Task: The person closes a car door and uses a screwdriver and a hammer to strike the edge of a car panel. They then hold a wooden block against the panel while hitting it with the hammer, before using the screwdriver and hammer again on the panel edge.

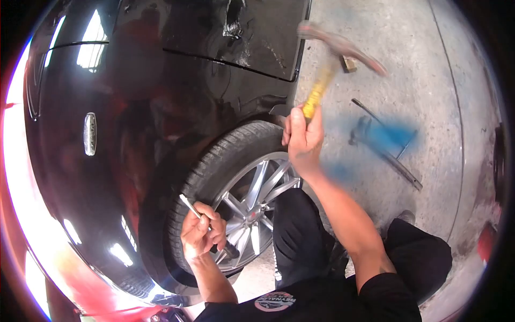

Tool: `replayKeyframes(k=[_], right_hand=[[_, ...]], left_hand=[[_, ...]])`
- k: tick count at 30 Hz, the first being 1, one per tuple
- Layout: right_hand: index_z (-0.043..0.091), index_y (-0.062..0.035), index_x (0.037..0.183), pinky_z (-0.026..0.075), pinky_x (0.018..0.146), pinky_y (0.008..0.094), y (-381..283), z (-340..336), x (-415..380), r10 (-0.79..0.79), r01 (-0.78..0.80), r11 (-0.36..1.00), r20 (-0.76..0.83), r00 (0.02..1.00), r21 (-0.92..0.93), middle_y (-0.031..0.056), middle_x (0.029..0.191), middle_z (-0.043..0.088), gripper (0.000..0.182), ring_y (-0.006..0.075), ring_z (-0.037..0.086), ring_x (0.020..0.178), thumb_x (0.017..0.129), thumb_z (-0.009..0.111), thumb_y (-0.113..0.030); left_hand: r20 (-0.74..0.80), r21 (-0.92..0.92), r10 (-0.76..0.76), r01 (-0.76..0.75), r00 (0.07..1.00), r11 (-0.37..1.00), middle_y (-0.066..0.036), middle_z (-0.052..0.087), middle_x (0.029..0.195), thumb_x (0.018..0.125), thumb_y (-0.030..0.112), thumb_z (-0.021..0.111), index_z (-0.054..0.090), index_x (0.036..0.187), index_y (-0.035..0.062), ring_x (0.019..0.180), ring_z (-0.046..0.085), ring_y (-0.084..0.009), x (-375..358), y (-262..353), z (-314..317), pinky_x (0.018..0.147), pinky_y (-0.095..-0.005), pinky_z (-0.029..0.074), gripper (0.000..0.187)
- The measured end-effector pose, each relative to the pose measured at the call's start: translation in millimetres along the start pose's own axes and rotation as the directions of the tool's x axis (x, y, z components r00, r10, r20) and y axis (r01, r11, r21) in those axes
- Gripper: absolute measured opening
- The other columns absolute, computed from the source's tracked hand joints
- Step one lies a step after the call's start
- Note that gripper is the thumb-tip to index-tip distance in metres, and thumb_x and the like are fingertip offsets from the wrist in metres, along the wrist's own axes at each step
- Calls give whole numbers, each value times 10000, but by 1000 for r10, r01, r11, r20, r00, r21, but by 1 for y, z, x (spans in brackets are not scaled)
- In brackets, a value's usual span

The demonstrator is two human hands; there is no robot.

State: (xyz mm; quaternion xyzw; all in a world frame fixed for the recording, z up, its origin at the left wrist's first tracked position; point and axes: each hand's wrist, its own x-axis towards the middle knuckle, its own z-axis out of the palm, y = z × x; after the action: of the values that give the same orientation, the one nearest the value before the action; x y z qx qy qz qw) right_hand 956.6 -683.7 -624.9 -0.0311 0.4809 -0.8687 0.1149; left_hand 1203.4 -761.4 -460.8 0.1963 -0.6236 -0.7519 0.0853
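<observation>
My right hand [306, 139] is wrapped round the yellow handle of a hammer [320, 88], raised over the floor beyond the car's wheel. The hammer's long, curved, reddish-brown head is smeared by motion. Lower down, my left hand [203, 229] pinches a slim metal rod [191, 205] in front of the tire [206, 172]. The rod's bright tip points up and left toward the black car body [134, 177], while a dark end [230, 250] shows below my fist. Behind that hand is the silver spoked wheel [252, 214].
A blue and black floor jack or similar item [394, 139] lies blurred on the concrete floor [429, 96], right of my forearm. Near the hammer head sits a small tan block [348, 64]. Scuffs and a crumpled mark [233, 24] show on the black panel at the top.
</observation>
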Motion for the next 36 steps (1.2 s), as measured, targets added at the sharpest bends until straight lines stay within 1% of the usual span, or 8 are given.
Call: replayKeyframes(k=[2, 3, 6, 15, 22, 28, 32, 36], right_hand=[[533, -2, 1027, 478, 575, 413, 20, 9, -4, -20, 39, 940, -60, 998, 339, 158, 700, 594, 201, 221, 631, 619, 1057, 601, -189], [525, 4, 1045, 484, 586, 438, 42, 6, -5, -30, 28, 992, -14, 999, -127, 188, 728, 612, 208, 277, 635, 620, 1059, 599, -190], [530, 11, 1050, 486, 596, 450, 37, -15, 5, 5, 12, 969, 69, 998, -246, 199, 723, 619, 223, 325, 632, 624, 1057, 611, -197], [540, 10, 1066, 474, 572, 425, 11, -7, 6, -5, 7, 996, -31, 1000, 90, 165, 690, 607, 215, 246, 634, 607, 1065, 604, -195], [574, 6, 1051, 471, 566, 427, 8, -31, 14, -56, 97, 945, 137, 989, -311, 181, 680, 614, 207, 293, 647, 600, 1044, 640, -190], [547, -10, 1092, 487, 580, 356, 12, -10, 8, -122, 146, 940, -95, 988, 307, 95, 682, 614, 201, 166, 621, 617, 1044, 639, -182], [533, -10, 1068, 483, 587, 416, 29, -14, 18, -15, 37, 973, 102, 995, -226, 190, 711, 617, 215, 273, 660, 644, 1054, 612, -209], [629, 1, 1234, 510, 668, 435, -3, -45, 19, -92, 78, 959, -37, 995, -272, 222, 773, 647, 323, 327, 693, 719, 1068, 578, -272]], left_hand=[[-5, 13, -4, 4, 1000, 1000, -72, 398, 617, 1101, 267, 560, 503, 1141, 17, 462, 389, -149, -2, 1, 2, 326, -312, 400, 259], [-7, 16, -3, 3, 1000, 1000, -70, 397, 616, 1101, 269, 561, 504, 1138, 18, 458, 385, -147, -1, 1, 2, 325, -310, 397, 260], [-5, 22, -24, 24, 1000, 999, -66, 396, 612, 1099, 273, 565, 507, 1135, 19, 452, 380, -142, 1, 4, 2, 322, -306, 390, 263], [-7, 4, -9, 9, 1000, 1000, -66, 397, 605, 1097, 270, 573, 512, 1134, 18, 449, 375, -137, 2, 0, 2, 312, -300, 369, 263], [-1, -6, -62, 62, 998, 998, -70, 396, 604, 1101, 269, 566, 513, 1150, 14, 450, 377, -141, -2, 2, 0, 315, -308, 396, 266], [-11, 0, -54, 54, 998, 999, -72, 391, 605, 1097, 262, 571, 510, 1148, 15, 452, 376, -144, 1, 1, -1, 314, -312, 400, 259], [-29, 17, -61, 61, 998, 998, -75, 390, 610, 1093, 261, 579, 510, 1143, 17, 457, 383, -146, 2, 5, 1, 313, -315, 402, 259], [-20, -5, -80, 80, 997, 997, -76, 392, 616, 1090, 258, 584, 510, 1133, 23, 461, 400, -153, 4, 3, 1, 310, -316, 419, 251]])
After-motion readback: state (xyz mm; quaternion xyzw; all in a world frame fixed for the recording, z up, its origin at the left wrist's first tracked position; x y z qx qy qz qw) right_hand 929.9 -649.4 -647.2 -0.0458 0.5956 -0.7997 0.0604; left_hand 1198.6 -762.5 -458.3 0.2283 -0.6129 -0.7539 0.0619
